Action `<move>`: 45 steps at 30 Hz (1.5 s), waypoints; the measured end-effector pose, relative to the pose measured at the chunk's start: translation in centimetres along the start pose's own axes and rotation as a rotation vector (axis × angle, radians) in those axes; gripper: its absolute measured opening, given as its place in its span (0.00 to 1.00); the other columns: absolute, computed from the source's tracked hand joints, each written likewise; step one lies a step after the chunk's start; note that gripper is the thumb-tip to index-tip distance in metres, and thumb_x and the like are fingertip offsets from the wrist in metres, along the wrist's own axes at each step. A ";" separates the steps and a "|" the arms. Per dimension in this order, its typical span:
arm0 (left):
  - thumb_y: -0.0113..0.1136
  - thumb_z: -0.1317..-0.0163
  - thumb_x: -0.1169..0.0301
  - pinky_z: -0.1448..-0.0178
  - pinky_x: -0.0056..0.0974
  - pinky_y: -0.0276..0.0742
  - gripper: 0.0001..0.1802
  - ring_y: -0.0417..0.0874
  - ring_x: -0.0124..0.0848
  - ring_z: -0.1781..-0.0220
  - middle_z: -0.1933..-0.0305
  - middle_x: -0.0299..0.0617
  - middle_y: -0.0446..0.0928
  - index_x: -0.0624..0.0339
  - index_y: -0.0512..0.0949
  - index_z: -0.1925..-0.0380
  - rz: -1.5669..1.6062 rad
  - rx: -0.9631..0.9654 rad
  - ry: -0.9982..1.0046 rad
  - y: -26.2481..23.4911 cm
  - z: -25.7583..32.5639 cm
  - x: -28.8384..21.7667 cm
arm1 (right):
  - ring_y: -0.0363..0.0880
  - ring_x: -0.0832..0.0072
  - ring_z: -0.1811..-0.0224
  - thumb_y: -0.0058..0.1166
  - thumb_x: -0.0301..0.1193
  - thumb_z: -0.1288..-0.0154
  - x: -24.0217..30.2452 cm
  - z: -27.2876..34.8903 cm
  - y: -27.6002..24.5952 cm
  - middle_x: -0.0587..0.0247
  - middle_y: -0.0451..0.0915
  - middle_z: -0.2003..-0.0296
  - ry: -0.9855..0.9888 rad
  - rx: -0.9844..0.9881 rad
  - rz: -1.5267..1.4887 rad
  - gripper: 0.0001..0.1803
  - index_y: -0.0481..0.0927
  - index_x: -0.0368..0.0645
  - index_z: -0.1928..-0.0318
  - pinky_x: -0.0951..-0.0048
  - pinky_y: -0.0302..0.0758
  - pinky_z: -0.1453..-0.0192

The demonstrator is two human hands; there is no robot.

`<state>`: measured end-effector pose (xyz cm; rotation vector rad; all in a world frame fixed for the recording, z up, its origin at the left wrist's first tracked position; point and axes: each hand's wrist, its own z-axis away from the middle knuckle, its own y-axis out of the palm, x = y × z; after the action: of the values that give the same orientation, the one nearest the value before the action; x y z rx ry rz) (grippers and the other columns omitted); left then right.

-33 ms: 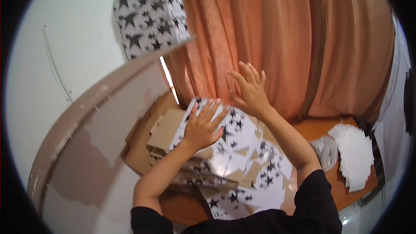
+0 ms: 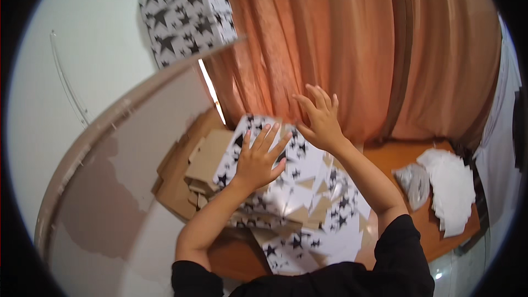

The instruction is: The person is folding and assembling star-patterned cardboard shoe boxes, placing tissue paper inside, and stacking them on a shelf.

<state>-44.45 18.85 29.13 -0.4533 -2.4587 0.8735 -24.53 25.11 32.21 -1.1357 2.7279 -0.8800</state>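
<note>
Holding up two bare hands, both open and with nothing in them. Keeping the left hand (image 2: 259, 160) palm down, fingers spread, over a loose pile of flat white cardboard sheets printed with black stars (image 2: 309, 160); cannot tell whether touching the top sheet or just above it. Holding the right hand (image 2: 322, 124) farther forward and to the right, by the upper right edge of the pile, with fingers parted and slightly bent, in front of a pleated orange fabric curtain (image 2: 357, 49). Reaching in from the lower edge with both forearms, out of short black sleeves (image 2: 404, 250).

Lying before the body on an orange-brown worktop (image 2: 382, 159): the pile, overlapping at uneven angles, with tan undersides showing here and there and bright glare near the middle. Stacked at its left: plain tan folded cardboard pieces (image 2: 210, 157), next to a larger brown cardboard piece (image 2: 175, 184).

Set at the right of the worktop, well apart from the pile: a crumpled clear plastic bag (image 2: 412, 184), just beside a fanned stack of thin white sheets (image 2: 452, 192).

Visible at upper left, before a smooth white wall (image 2: 93, 49): a boxy white shape with black stars (image 2: 179, 14), partly behind a large pale curved panel (image 2: 173, 124).
</note>
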 end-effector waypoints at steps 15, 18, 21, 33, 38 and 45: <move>0.59 0.52 0.64 0.36 0.70 0.44 0.40 0.50 0.42 0.27 0.29 0.46 0.50 0.44 0.58 0.35 0.079 0.361 -0.522 9.1 19.1 -10.5 | 0.61 0.56 0.40 0.55 0.36 0.51 6.3 36.2 6.4 0.53 0.65 0.45 0.442 0.604 -0.302 0.26 0.71 0.52 0.47 0.33 0.46 0.39; 0.55 0.50 0.70 0.38 0.68 0.48 0.36 0.56 0.40 0.30 0.31 0.43 0.54 0.45 0.61 0.37 -0.097 0.298 -0.524 8.6 17.3 -6.4 | 0.62 0.55 0.41 0.55 0.34 0.50 7.3 35.9 4.0 0.53 0.67 0.46 0.410 0.519 -0.331 0.24 0.73 0.50 0.49 0.41 0.51 0.38; 0.54 0.46 0.70 0.36 0.66 0.48 0.25 0.59 0.39 0.32 0.36 0.41 0.63 0.48 0.70 0.45 -0.194 0.174 -0.575 8.4 16.3 -2.7 | 0.63 0.56 0.43 0.54 0.33 0.48 7.4 35.4 2.3 0.52 0.69 0.49 0.400 0.400 -0.416 0.20 0.74 0.49 0.51 0.45 0.52 0.38; 0.50 0.34 0.65 0.66 0.46 0.72 0.10 0.79 0.46 0.68 0.71 0.46 0.78 0.57 0.77 0.66 -0.138 -0.683 -0.621 0.4 8.8 0.5 | 0.67 0.55 0.47 0.54 0.27 0.48 5.5 35.6 -3.8 0.51 0.71 0.52 0.507 0.120 -0.467 0.16 0.77 0.43 0.56 0.61 0.63 0.42; 0.49 0.33 0.63 0.63 0.40 0.73 0.14 0.79 0.41 0.68 0.71 0.46 0.78 0.63 0.76 0.64 -0.053 -0.929 -0.671 -5.4 8.2 -1.4 | 0.67 0.57 0.48 0.54 0.25 0.49 4.8 35.4 -5.6 0.52 0.71 0.53 0.586 0.024 -0.566 0.16 0.76 0.42 0.57 0.63 0.63 0.41; 0.45 0.30 0.59 0.62 0.28 0.66 0.18 0.67 0.23 0.70 0.72 0.33 0.70 0.67 0.71 0.66 0.356 -1.111 -0.856 -9.0 11.8 -10.1 | 0.65 0.67 0.45 0.52 0.33 0.38 -0.4 36.7 -6.9 0.58 0.67 0.47 0.894 -0.210 -0.832 0.25 0.64 0.42 0.42 0.66 0.61 0.41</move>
<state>-43.83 1.78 23.66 -1.0673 -3.5815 -0.4463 -10.31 3.77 5.10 -2.5361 2.9616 -1.4942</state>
